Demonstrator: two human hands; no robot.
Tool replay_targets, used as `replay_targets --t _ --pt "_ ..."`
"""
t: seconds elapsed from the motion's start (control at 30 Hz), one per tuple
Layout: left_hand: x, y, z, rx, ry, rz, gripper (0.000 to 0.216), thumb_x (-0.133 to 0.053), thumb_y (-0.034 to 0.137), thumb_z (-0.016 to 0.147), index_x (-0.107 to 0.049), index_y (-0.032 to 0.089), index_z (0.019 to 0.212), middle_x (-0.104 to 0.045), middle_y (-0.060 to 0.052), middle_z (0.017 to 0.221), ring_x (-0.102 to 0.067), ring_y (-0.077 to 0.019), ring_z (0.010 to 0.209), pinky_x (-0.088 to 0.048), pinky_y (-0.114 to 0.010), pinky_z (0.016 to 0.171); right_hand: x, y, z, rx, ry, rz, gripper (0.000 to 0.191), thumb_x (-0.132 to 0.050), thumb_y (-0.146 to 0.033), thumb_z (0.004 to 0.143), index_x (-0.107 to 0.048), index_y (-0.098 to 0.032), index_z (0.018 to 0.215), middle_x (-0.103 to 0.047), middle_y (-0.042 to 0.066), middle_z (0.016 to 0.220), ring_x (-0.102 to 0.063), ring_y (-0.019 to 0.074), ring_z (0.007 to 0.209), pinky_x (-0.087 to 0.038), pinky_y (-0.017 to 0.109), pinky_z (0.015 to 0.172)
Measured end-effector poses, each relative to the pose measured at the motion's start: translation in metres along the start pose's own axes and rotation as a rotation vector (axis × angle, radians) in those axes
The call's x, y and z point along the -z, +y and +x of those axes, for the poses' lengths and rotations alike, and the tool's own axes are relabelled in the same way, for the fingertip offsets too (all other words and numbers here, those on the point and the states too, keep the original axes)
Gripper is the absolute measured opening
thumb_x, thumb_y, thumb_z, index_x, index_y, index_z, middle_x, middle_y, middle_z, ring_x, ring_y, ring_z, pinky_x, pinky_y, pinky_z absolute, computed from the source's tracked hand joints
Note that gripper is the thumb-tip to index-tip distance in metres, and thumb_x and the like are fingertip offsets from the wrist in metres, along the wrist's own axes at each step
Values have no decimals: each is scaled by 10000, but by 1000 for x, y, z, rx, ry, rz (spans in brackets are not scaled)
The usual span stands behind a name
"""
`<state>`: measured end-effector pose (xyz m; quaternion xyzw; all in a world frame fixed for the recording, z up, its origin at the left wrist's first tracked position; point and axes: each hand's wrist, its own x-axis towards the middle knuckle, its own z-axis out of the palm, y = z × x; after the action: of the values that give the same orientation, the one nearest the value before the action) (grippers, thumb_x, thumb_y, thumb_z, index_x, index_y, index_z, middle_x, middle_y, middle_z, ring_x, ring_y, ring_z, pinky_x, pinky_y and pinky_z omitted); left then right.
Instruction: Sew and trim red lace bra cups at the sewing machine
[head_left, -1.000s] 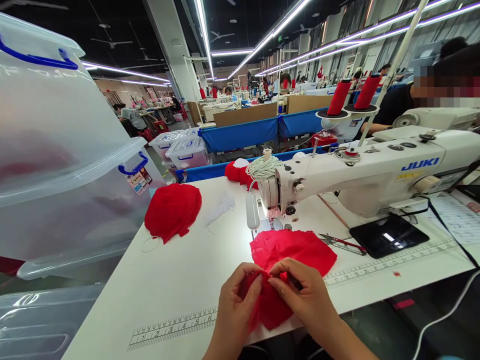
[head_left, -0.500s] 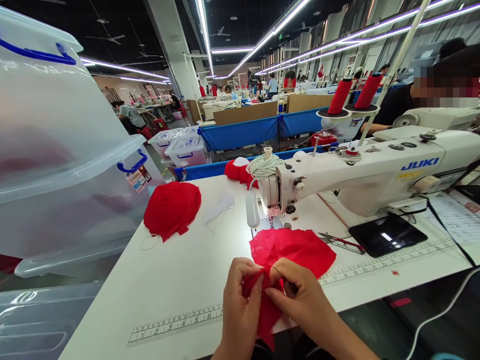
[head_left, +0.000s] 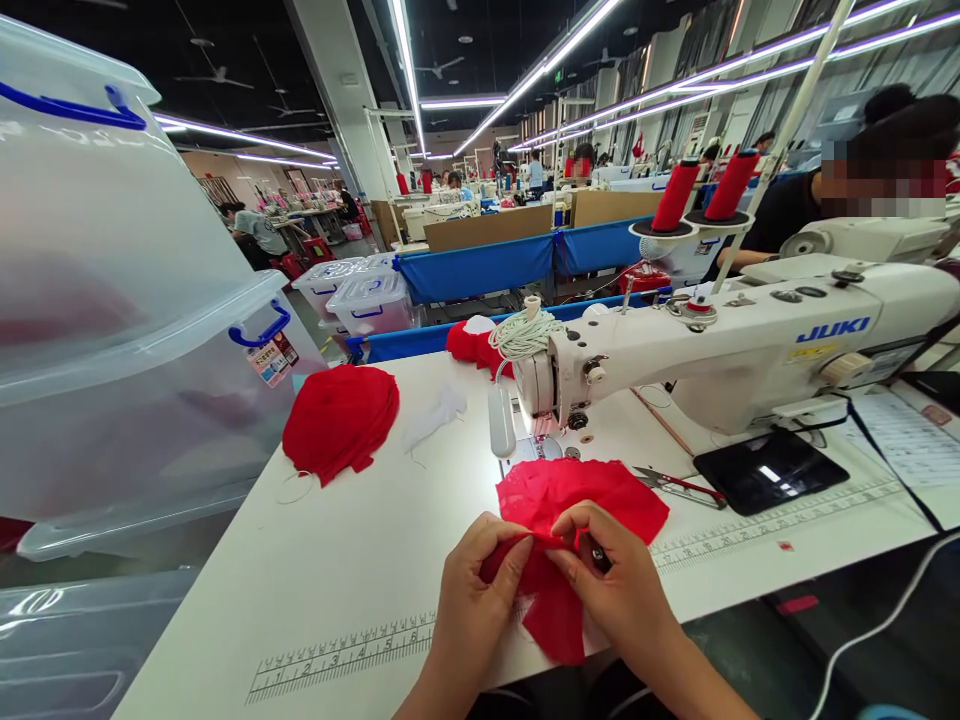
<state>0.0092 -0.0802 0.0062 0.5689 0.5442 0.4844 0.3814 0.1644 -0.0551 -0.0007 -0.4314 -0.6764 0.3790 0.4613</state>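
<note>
Both thumbs and forefingers pinch the edge of a red fabric piece near the front of the table. My left hand grips it from the left, and my right hand from the right, fingertips a short gap apart. A small dark object shows inside my curled right fingers; its kind is unclear. The lower part of the cloth hangs below the hands. Just beyond lies a wider spread of red fabric; I cannot tell whether the two are joined. The white sewing machine stands behind it.
Thread snips and a black tablet-like device lie to the right. A red fabric pile and a white scrap lie left on the table. Clear plastic bins stack at far left. A person sits at far right.
My hands have spread slightly and turned the pinched edge more level. The hanging part of the cloth has swung right and opened out. The dark object in my right hand now shows more.
</note>
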Motion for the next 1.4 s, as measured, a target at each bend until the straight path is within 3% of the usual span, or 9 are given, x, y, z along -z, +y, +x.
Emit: replay_targets --t 0.1,0.2,0.47,0.67,0.77,0.97,1.23,1.3,1.4 --pt "0 3 3 10 23 -14 241 -591 384 828 -656 194 694 -554 -12 697 -529 -161 669 -419 -258 625 6 -3 2 -40 -120 45 151 -586 -306 836 -591 -199 730 -488 -31 633 -418 113 541 -352 212 492" --pt "-1 3 4 -11 17 -17 215 -592 365 830 -671 196 721 -557 -12 703 -528 -156 665 -420 -253 617 7 -5 3 -2 -114 -26 254 -523 -334 886 -581 -193 683 -480 -23 625 -412 115 546 -329 220 494" --pt "-1 5 2 -53 17 12 147 -629 299 805 -715 204 733 -569 -14 683 -537 -148 644 -429 -240 596 -2 -2 -3 81 -40 -249 96 -540 -266 839 -566 -199 776 -605 3 766 -370 84 465 -309 213 444" --pt "10 -1 2 3 -47 -69 161 -632 336 805 -689 199 743 -597 -20 736 -554 -155 685 -454 -250 634 6 0 -2 -83 -87 -21 136 -457 -272 870 -489 -209 753 -379 -66 580 -325 94 467 -268 206 436" --pt "11 -2 2 23 -56 -89 179 -620 341 807 -673 189 727 -582 -21 735 -539 -155 684 -447 -252 628 6 -2 -1 -147 -169 37 176 -509 -335 864 -493 -204 746 -377 -65 585 -330 99 495 -268 211 454" --pt "12 6 2 76 -108 -119 204 -637 378 786 -654 180 739 -561 -18 731 -506 -154 681 -431 -255 623 5 0 -1 -94 -160 77 313 -499 -400 892 -426 -206 659 -361 -55 585 -313 106 528 -256 229 486" --pt "13 -7 6 222 98 -350 439 -630 506 775 -430 182 557 -337 56 567 -303 -101 568 -314 -215 537 7 -3 1 -237 -139 366 370 -567 -484 855 -431 -206 652 -327 -54 606 -256 97 518 -239 231 465" --pt "14 -8 6 301 41 -397 452 -623 528 771 -411 187 564 -336 62 556 -306 -92 539 -313 -209 513 7 -5 5 -276 -135 377 378 -591 -491 836 -435 -204 645 -322 -60 593 -242 90 504 -223 225 450" --pt "18 -2 4 328 -171 -289 333 -600 520 791 -532 198 740 -451 45 619 -384 -101 526 -339 -211 491 5 -8 14 -269 -219 338 367 -615 -482 816 -470 -192 644 -375 -57 579 -305 93 525 -257 221 476"
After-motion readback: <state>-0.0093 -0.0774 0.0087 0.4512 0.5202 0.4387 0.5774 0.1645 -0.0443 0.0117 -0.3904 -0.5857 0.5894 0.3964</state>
